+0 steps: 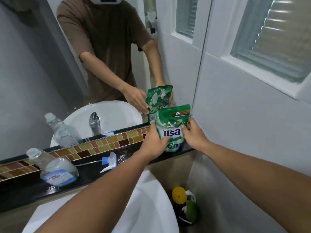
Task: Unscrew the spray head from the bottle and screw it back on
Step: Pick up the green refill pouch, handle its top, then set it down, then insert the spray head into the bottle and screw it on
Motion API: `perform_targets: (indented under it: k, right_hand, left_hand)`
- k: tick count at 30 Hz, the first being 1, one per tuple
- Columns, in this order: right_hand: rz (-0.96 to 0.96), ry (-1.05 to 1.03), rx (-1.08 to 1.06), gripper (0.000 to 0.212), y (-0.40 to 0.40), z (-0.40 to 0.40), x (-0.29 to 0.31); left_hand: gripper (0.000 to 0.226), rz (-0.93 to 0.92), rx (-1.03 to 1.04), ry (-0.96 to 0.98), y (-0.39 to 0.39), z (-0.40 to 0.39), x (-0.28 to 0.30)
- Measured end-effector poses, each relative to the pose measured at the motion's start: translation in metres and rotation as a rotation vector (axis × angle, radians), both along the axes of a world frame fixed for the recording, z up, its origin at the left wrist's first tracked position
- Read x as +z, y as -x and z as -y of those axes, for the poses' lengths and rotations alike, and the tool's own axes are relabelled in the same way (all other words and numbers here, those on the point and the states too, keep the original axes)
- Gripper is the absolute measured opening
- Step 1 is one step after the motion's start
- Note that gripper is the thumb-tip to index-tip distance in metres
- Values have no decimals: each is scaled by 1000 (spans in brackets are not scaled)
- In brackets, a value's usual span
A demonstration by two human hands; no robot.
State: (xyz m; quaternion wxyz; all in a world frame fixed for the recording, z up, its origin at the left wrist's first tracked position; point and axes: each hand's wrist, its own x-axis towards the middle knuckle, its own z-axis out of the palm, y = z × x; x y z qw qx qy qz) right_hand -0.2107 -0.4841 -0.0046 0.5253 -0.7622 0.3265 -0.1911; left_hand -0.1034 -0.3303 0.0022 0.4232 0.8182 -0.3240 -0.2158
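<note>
green refill pouch (171, 128) with white Thai lettering, left hand (155, 142) and right hand (193, 137) both gripping its sides on the black ledge (94, 174), headless clear bottle (53, 167) with blue label standing left, spray head (108, 161) lying beside it

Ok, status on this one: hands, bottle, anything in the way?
Both hands, left hand and right hand, on green pouch. Bottle open, spray head off beside it. Nothing blocking.

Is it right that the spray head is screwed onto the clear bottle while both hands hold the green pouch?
Not quite. The head view shows the spray head lying loose on the black ledge, off the clear bottle. The left hand and right hand do hold the green pouch.
</note>
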Motion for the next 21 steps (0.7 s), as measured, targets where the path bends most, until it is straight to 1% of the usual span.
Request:
perform_targets:
  k: [4, 8, 12, 17, 19, 21]
  right_hand:
    - [-41, -55, 2, 36, 2, 2, -6]
    - [-140, -16, -66, 51, 6, -7, -14]
    - [-335, 35, -108, 58, 14, -26, -34]
    - [-575, 62, -35, 50, 20, -65, -58]
    - [-646, 108, 17, 52, 12, -87, -62]
    - [-681, 184, 62, 50, -1, -110, -62]
  left_hand:
    - [76, 10, 18, -30, -4, -7, -7]
    - [88, -34, 58, -136, -11, -32, -20]
    - [76, -45, 81, -226, -21, -75, -40]
    - [55, 4, 99, -390, -37, -152, -62]
    - [54, 33, 119, -445, -43, -181, -66]
    - [56, 60, 146, -480, -49, -205, -65]
